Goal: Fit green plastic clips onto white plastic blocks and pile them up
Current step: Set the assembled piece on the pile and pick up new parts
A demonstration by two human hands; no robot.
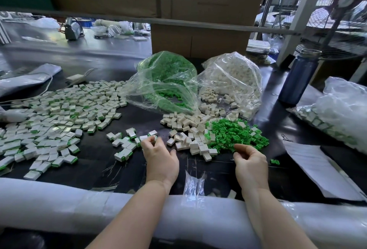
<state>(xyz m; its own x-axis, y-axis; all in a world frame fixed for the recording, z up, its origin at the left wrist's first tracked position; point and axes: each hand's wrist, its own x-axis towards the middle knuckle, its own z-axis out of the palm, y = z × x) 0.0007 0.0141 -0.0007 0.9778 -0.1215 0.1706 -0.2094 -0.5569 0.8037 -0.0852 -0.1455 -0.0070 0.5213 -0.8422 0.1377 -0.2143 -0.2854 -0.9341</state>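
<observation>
A heap of loose green clips [236,134] lies on the black table, right of centre. Bare white blocks [190,129] are scattered just left of it. A wide spread of white blocks fitted with green clips [51,117] covers the left side. My left hand [158,157] reaches to a few fitted blocks at centre, and its fingertips pinch a white block with a green edge [152,137]. My right hand [251,161] sits at the near edge of the green heap with fingers curled; whether it holds a clip is hidden.
Two open clear bags stand behind the heaps, one with green clips [166,78] and one with white blocks [232,78]. A dark blue bottle [297,78] stands at right, beside a bag of finished parts [337,115]. Cardboard boxes [198,36] rise behind. White foam padding [79,205] lines the near edge.
</observation>
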